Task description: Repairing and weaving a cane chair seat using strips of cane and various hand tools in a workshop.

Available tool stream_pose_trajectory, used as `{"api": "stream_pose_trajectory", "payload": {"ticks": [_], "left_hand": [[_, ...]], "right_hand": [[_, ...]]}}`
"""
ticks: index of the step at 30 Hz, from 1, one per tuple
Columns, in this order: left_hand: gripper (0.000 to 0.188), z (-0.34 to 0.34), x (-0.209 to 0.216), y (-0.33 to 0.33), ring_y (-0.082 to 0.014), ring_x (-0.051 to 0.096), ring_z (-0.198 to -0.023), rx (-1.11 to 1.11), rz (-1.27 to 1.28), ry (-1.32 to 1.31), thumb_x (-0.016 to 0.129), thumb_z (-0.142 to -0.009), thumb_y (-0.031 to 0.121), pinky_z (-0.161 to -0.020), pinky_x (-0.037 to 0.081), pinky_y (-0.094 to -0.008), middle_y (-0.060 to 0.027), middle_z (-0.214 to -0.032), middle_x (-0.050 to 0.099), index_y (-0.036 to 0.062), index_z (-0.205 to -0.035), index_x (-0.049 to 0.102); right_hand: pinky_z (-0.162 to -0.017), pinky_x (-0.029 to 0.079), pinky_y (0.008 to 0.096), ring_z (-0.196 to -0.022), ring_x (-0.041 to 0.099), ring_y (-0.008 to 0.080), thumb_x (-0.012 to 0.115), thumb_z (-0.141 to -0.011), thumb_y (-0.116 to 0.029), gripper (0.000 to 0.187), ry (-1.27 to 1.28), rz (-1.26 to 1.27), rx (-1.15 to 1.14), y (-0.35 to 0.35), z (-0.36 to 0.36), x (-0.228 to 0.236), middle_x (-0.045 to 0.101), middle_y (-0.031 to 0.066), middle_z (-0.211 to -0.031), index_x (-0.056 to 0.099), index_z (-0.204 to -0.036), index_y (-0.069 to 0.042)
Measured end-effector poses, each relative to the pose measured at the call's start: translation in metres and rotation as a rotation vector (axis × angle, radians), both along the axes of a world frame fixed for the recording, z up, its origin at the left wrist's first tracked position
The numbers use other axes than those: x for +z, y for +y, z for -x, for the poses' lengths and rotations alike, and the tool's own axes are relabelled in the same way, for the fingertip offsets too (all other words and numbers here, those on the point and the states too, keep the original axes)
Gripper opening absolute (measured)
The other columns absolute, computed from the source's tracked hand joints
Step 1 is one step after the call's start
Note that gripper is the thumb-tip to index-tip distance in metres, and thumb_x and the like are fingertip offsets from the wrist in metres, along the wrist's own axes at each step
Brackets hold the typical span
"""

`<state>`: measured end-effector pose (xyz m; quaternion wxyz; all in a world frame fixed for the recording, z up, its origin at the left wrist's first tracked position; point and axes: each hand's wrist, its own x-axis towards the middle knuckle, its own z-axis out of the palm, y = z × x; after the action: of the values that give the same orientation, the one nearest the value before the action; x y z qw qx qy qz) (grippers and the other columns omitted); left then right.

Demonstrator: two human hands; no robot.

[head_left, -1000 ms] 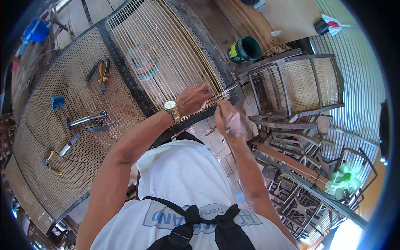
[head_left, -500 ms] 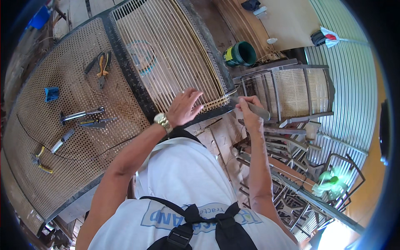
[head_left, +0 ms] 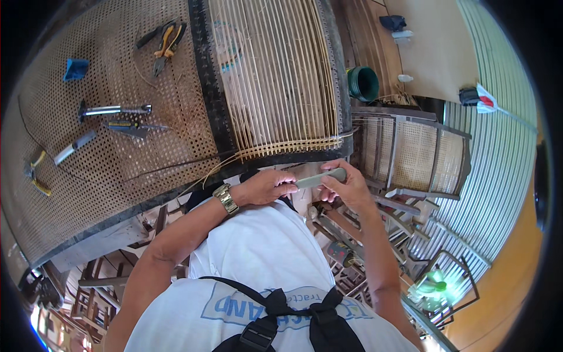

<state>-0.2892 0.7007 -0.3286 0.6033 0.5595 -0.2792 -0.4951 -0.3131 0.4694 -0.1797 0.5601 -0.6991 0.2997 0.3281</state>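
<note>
Both of my hands are in front of the near edge of a dark wooden frame [head_left: 293, 156]. My right hand [head_left: 350, 189] grips a hand tool with a grey-green tapered handle [head_left: 316, 179], held nearly level. My left hand [head_left: 265, 188], wearing a metal watch, pinches the tool's left end; its tip is hidden by the fingers. Beyond them, pale cane strands [head_left: 275, 76] run lengthwise across the frame's open panel. A few crosswise strands [head_left: 293, 145] are woven through them near the edge, with loose ends trailing left.
On the finished cane panel [head_left: 117, 193] at left lie pliers [head_left: 166, 50], a hammer [head_left: 114, 110], a yellow-and-blue-handled tool [head_left: 122, 125], a white-handled tool [head_left: 75, 146], yellow-handled cutters [head_left: 38, 173] and a blue piece [head_left: 75, 69]. A green bucket [head_left: 363, 84] and cane-backed furniture [head_left: 404, 146] stand at right.
My right hand has drawn the tool back from the frame's corner toward my body. My left hand has left the strands and taken the tool's other end. The view has shifted left.
</note>
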Motion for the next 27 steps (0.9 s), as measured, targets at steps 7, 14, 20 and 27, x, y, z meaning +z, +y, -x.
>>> {"api": "stream_pose_trajectory", "payload": {"ticks": [7,14,20,27], "left_hand": [[0.026,0.009,-0.019,0.023,-0.0334,0.065,-0.095,0.421,0.051,-0.292,0.068,-0.095,0.023,-0.084,0.051,-0.0437,-0.0146,-0.102,0.069,0.0031,-0.111,0.07],[0.04,0.003,-0.024,0.086,-0.0326,0.06,-0.1,0.674,-0.528,-0.842,0.076,-0.086,0.023,-0.088,0.048,-0.044,-0.0116,-0.111,0.061,0.006,-0.12,0.063],[0.041,0.022,-0.039,0.124,-0.0318,0.056,-0.11,0.654,-0.531,-0.875,0.077,-0.085,0.024,-0.095,0.044,-0.0439,-0.0108,-0.119,0.058,0.0064,-0.119,0.062],[0.037,0.026,-0.057,0.138,-0.0307,0.055,-0.116,0.647,-0.39,-0.933,0.075,-0.087,0.028,-0.098,0.043,-0.0431,-0.0095,-0.126,0.058,0.0058,-0.114,0.064]], "right_hand": [[-0.061,0.054,0.0315,-0.065,0.066,0.0146,0.059,-0.098,-0.014,0.025,-0.003,0.388,0.74,0.007,-0.075,0.028,0.072,0.0089,-0.083,0.067,-0.117,-0.002],[-0.078,0.056,0.0452,-0.082,0.072,0.0365,0.049,-0.099,-0.014,0.027,-0.65,0.98,0.516,0.031,-0.14,0.013,0.071,0.0207,-0.088,0.068,-0.114,-0.003],[-0.085,0.055,0.0476,-0.092,0.069,0.0426,0.053,-0.094,-0.019,0.026,-0.384,0.918,0.93,0.028,-0.14,-0.004,0.071,0.0236,-0.102,0.072,-0.106,-0.006],[-0.076,0.055,0.0488,-0.082,0.071,0.0407,0.053,-0.097,-0.018,0.025,-0.365,0.875,1.028,0.013,-0.133,-0.02,0.071,0.0235,-0.088,0.069,-0.109,-0.004]]}}
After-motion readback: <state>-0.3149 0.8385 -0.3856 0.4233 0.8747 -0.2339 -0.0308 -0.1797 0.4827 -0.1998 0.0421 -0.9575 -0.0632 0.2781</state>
